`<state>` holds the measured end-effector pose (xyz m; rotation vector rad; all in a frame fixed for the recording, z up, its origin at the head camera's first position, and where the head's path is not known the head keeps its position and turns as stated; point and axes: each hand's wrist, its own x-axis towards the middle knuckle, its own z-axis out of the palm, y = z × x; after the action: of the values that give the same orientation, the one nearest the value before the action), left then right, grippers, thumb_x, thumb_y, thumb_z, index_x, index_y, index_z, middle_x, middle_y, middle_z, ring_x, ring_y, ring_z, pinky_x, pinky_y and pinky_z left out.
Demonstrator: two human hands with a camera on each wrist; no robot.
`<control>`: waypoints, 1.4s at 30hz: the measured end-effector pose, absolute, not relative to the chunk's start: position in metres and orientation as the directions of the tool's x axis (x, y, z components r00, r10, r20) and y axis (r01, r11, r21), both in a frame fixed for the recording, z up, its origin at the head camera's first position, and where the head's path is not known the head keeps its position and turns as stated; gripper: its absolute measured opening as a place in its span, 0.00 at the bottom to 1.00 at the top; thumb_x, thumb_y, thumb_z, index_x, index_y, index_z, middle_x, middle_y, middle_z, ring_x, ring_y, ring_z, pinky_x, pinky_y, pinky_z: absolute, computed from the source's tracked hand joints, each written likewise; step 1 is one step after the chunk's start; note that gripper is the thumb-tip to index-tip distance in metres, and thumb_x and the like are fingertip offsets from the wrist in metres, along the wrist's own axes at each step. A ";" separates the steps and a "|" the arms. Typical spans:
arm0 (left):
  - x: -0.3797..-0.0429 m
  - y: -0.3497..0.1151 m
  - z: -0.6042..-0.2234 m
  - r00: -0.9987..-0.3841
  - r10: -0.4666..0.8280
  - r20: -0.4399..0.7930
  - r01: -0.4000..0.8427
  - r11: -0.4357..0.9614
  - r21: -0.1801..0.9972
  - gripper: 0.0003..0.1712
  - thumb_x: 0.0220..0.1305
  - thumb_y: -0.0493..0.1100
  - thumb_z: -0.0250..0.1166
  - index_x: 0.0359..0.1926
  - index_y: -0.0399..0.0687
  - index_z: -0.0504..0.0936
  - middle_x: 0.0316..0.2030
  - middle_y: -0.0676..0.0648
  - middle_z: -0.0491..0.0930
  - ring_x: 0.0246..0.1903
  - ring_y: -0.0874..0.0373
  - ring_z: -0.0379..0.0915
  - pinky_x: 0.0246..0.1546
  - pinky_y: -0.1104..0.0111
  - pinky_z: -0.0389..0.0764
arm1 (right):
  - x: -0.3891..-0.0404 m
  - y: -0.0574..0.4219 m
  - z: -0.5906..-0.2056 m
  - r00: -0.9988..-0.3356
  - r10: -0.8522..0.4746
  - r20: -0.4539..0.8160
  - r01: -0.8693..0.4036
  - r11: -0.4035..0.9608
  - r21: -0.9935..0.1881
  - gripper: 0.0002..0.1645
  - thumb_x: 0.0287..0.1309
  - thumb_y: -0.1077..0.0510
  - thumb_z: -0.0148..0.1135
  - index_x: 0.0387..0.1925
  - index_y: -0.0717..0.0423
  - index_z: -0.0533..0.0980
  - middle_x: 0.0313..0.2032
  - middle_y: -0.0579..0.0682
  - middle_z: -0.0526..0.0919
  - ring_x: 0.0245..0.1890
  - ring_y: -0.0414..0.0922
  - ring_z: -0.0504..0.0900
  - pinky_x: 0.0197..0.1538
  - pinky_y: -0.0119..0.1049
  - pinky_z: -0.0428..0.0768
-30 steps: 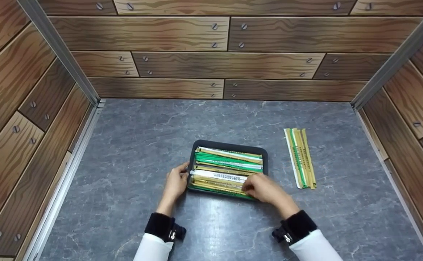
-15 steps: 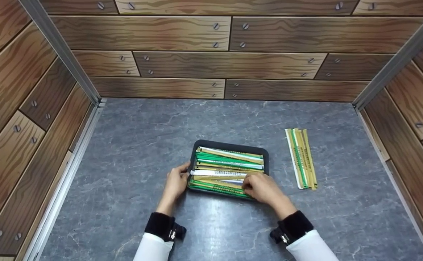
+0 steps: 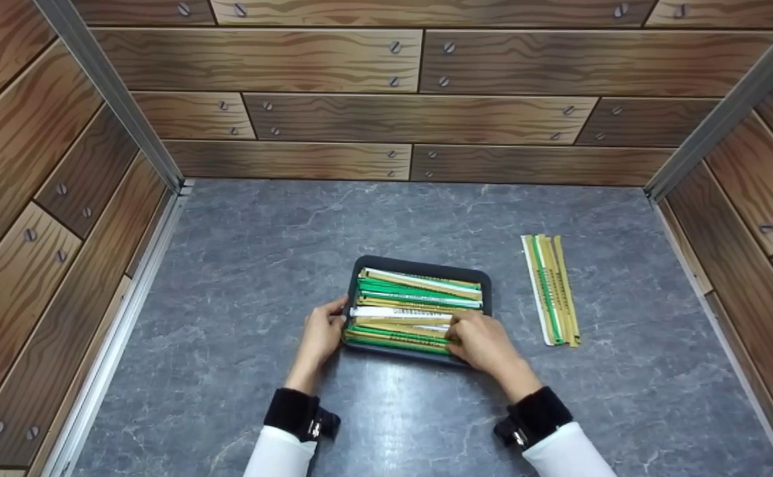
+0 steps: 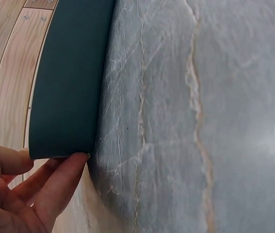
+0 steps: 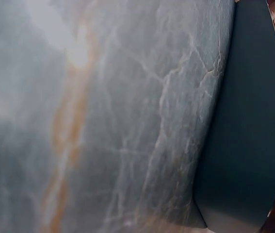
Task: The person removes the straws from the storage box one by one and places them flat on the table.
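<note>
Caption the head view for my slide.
Left hand touching a dark rectangular tray, right hand over its long green, gold and white strips.

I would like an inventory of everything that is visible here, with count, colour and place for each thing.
Walls: three, brown wood-patterned, back, left and right
Metal posts: two, grey, back corners
Table: one, grey marbled, between the walls
Tray: one, black, on the table
Strips in the tray: many, overlapping, gold, green and white
Loose strips: several, gold, green and white, right of the tray
Left hand: one, gripping the tray's left end
Right hand: one, fingers curled at the strips, tray's right end
Wristbands: two, black, on the wrists
Sleeves: two, white, below the wristbands
</note>
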<state>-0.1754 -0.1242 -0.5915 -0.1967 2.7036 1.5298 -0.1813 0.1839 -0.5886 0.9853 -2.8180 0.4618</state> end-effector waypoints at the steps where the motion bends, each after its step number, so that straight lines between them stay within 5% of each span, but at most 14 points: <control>1: -0.176 -0.124 -0.591 -0.991 -0.098 -0.092 -0.129 0.508 0.852 0.24 0.66 0.27 0.58 0.62 0.41 0.77 0.49 0.37 0.82 0.46 0.49 0.81 0.41 0.59 0.79 | -0.181 0.184 -0.588 -0.783 -0.588 0.203 -0.622 0.744 -0.243 0.04 0.44 0.57 0.77 0.25 0.46 0.87 0.29 0.41 0.77 0.29 0.45 0.78 0.29 0.43 0.77; 10: -0.176 -0.124 -0.591 -0.992 -0.099 -0.078 -0.119 0.522 0.845 0.24 0.65 0.27 0.59 0.62 0.42 0.78 0.50 0.39 0.82 0.48 0.48 0.80 0.45 0.58 0.80 | -0.183 0.183 -0.588 -0.799 -0.575 0.176 -0.601 0.770 -0.213 0.11 0.43 0.60 0.70 0.16 0.43 0.78 0.22 0.40 0.77 0.22 0.44 0.78 0.23 0.42 0.73; 21: -0.175 -0.125 -0.591 -0.994 -0.099 -0.050 -0.095 0.525 0.846 0.24 0.64 0.27 0.60 0.61 0.41 0.79 0.48 0.39 0.83 0.46 0.49 0.81 0.46 0.57 0.79 | -0.181 0.186 -0.583 -0.851 -0.489 0.191 -0.523 0.768 -0.369 0.05 0.45 0.60 0.77 0.25 0.49 0.85 0.27 0.43 0.84 0.29 0.45 0.83 0.34 0.44 0.80; 33: -0.175 -0.125 -0.590 -0.994 -0.083 -0.069 -0.102 0.524 0.846 0.24 0.65 0.27 0.59 0.62 0.40 0.78 0.47 0.37 0.83 0.47 0.47 0.80 0.45 0.57 0.79 | -0.180 0.208 -0.558 -0.953 -0.181 0.244 -0.300 0.687 -0.662 0.08 0.50 0.66 0.74 0.35 0.60 0.86 0.30 0.48 0.85 0.29 0.43 0.82 0.35 0.40 0.81; 42: -0.174 -0.125 -0.590 -0.996 -0.080 -0.049 -0.083 0.513 0.854 0.24 0.64 0.27 0.60 0.61 0.40 0.78 0.47 0.37 0.83 0.46 0.48 0.81 0.44 0.58 0.80 | -0.182 0.247 -0.556 -0.975 0.063 0.212 -0.102 0.725 -0.682 0.17 0.56 0.67 0.69 0.48 0.67 0.82 0.32 0.59 0.86 0.32 0.53 0.85 0.36 0.46 0.82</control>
<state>-0.1739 -0.1247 -0.5896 -0.1472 2.7301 1.5416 -0.1819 0.2469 -0.5556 0.0311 -2.7084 1.0896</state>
